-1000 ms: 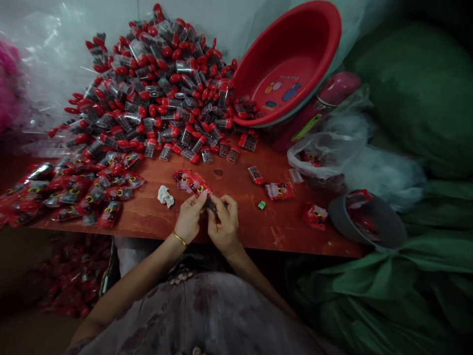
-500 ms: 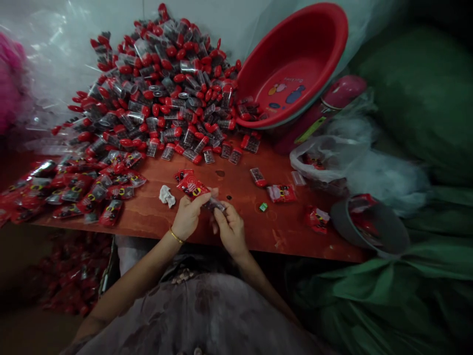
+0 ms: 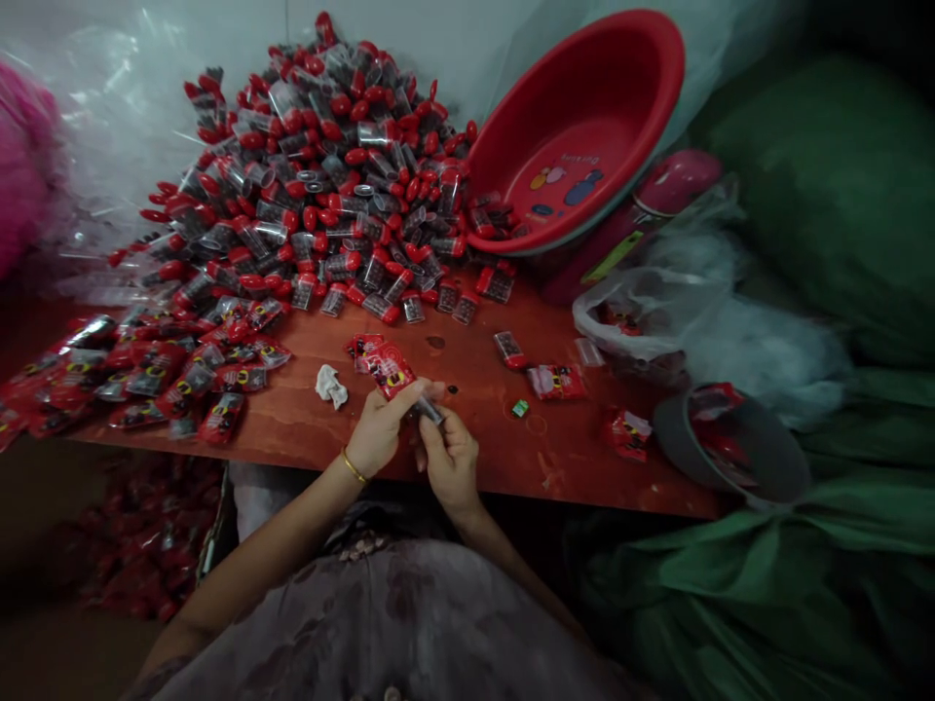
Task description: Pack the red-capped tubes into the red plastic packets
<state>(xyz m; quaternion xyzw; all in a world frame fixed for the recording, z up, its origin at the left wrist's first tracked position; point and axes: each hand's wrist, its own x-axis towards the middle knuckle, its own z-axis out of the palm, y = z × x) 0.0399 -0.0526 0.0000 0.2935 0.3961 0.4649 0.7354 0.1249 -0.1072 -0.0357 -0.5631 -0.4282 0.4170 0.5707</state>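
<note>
Above the table's front edge, my left hand [image 3: 378,428] is closed with its thumb on a small red printed packet [image 3: 390,370], whose red end points up and left. My right hand [image 3: 451,460] pinches the clear, dark-looking lower end [image 3: 429,409] between thumb and fingers. Whether that clear end is a container inside the packet or a separate one, I cannot tell. Just beyond my left hand lies another red packet [image 3: 361,349], partly covered by the held one. A crumpled white scrap [image 3: 331,387] sits to the left of that hand.
A tall heap of red-capped clear containers [image 3: 328,185] fills the back. Filled red packets [image 3: 168,375] lie at left. A tilted red basin [image 3: 584,117], a plastic bag [image 3: 643,302] and a grey bowl [image 3: 676,438] stand at right.
The held packet has turned to a steeper angle and its red end has shifted slightly right. Both hands remain on it and have moved only a little.
</note>
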